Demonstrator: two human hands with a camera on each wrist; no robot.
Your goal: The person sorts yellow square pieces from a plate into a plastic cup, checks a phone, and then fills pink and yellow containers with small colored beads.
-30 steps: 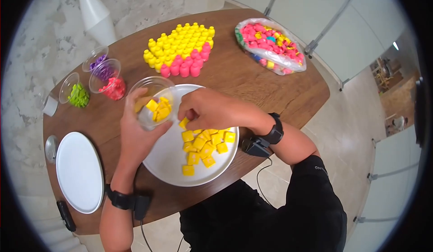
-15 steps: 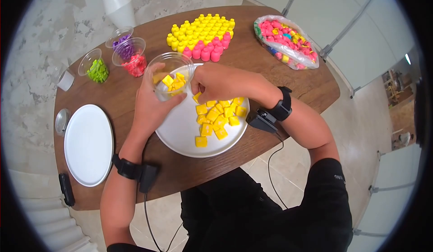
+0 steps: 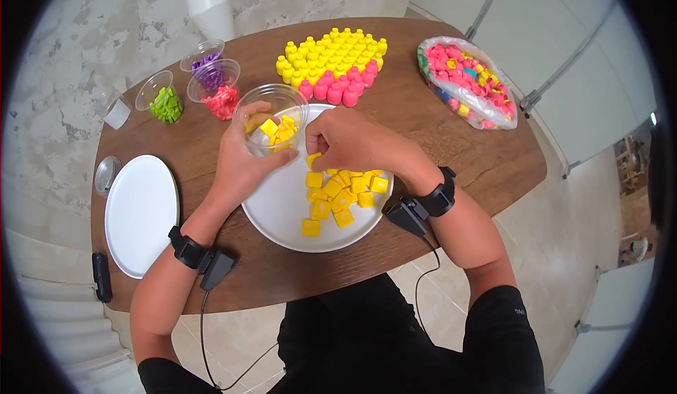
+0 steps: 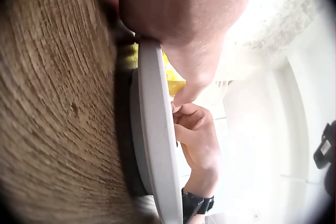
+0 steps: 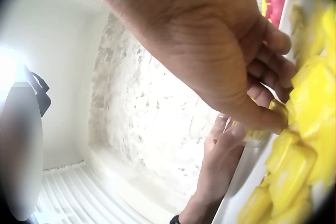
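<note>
My left hand [image 3: 240, 158] grips a clear plastic cup [image 3: 272, 98] with yellow square pieces [image 3: 285, 132] in it, over the left side of a round white plate [image 3: 275, 214]. My right hand [image 3: 352, 140], beside the cup, pinches one yellow square [image 3: 314, 159] at the plate's upper part. More yellow squares [image 3: 342, 198] lie loose on the plate, below the right hand. In the right wrist view the right hand's [image 5: 220, 56] thumb and fingers meet at a yellow piece [image 5: 279, 109] beside the pile.
Cups of green [image 3: 166, 105], red [image 3: 223, 102] and purple pieces [image 3: 206, 68] stand at the left, above an empty white plate [image 3: 142, 216]. Yellow bottles [image 3: 331, 50] and pink bottles [image 3: 336, 92] stand at the back. A bag of colored pieces [image 3: 469, 80] lies back right.
The head view has shifted, moving the table within the picture. My left hand still holds the cup; my right hand stays beside it, fingers at a yellow square.
</note>
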